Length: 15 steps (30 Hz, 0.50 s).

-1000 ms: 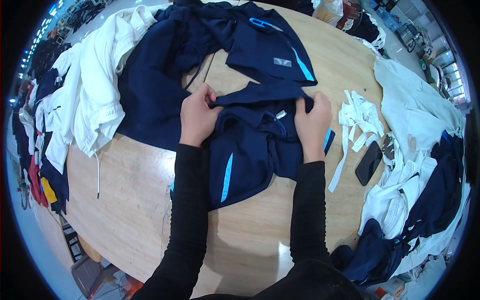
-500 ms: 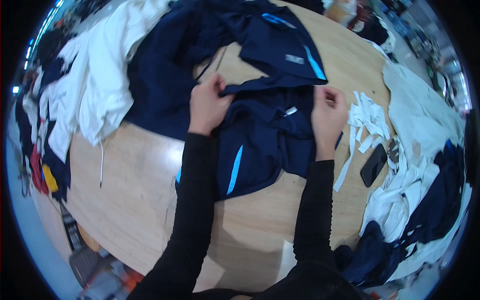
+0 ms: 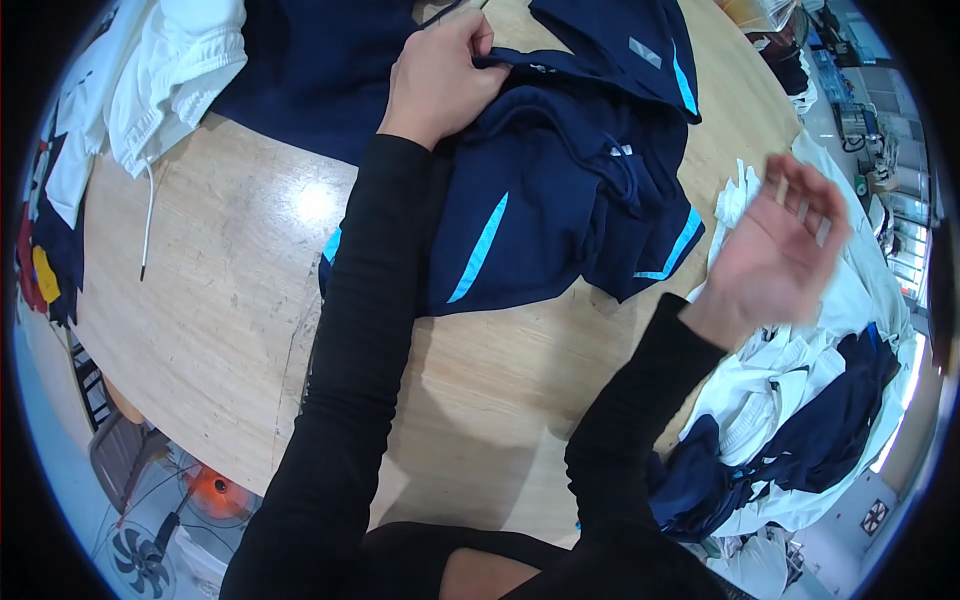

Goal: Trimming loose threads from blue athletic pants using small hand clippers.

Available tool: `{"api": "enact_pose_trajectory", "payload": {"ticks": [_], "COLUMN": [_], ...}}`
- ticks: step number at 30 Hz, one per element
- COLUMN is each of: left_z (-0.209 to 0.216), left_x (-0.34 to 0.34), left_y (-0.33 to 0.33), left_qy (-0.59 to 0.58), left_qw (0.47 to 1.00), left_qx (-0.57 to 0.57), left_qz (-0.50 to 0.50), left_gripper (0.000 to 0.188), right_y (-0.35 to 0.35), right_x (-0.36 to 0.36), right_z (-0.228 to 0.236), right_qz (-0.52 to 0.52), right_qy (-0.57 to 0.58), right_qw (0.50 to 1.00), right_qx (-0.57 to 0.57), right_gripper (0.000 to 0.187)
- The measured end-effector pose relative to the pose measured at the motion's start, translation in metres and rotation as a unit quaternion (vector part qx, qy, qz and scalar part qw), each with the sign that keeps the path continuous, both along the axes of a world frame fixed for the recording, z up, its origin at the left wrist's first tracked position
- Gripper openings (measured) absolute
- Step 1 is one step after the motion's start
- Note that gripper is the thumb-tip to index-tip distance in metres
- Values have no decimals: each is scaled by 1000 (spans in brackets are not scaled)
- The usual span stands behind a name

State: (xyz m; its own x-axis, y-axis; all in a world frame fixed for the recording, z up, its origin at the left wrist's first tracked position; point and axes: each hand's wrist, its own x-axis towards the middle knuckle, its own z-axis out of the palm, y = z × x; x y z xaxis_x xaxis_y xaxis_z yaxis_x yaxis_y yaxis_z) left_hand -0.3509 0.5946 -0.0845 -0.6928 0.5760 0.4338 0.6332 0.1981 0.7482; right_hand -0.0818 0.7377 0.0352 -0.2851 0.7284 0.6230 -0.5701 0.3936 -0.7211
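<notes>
My left hand (image 3: 445,80) pinches the upper edge of a navy garment (image 3: 540,210) with light-blue stripes, which lies rumpled on the table in front of me. A small white label shows inside its folds, near the right side. Away to the right, my right hand (image 3: 775,245) is raised with its palm showing and fingers spread, slightly blurred, and holds nothing. Below and behind it lie white strips and white cloth. Another navy piece (image 3: 610,40) with a grey patch and a light-blue stripe lies just beyond the garment.
White garments (image 3: 190,70), one with a hanging drawstring, lie at the far left of the wooden table (image 3: 220,330). More navy cloth (image 3: 300,80) spreads beside them. A heap of white and navy cloth (image 3: 800,430) covers the right edge. A fan (image 3: 140,560) stands below left.
My right hand has let go of the garment's edge and swung out to the right, opening. My left hand still grips the edge. The view has shifted, and the phone is no longer visible.
</notes>
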Motion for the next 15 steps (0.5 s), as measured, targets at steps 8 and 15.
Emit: {"api": "enact_pose_trajectory", "payload": {"ticks": [8,15], "left_z": [8,7], "left_x": [4,2], "left_y": [3,2], "left_qy": [-22,-56], "left_qw": [999,997], "left_qx": [-5,-36], "left_qz": [-40,-28], "left_gripper": [36,33], "right_y": [-96,-110], "right_x": [64,56], "right_z": [104,96], "right_qz": [224,196], "right_qy": [22,73], "right_qw": [972,977], "right_qx": [71,42], "right_gripper": [48,41]}}
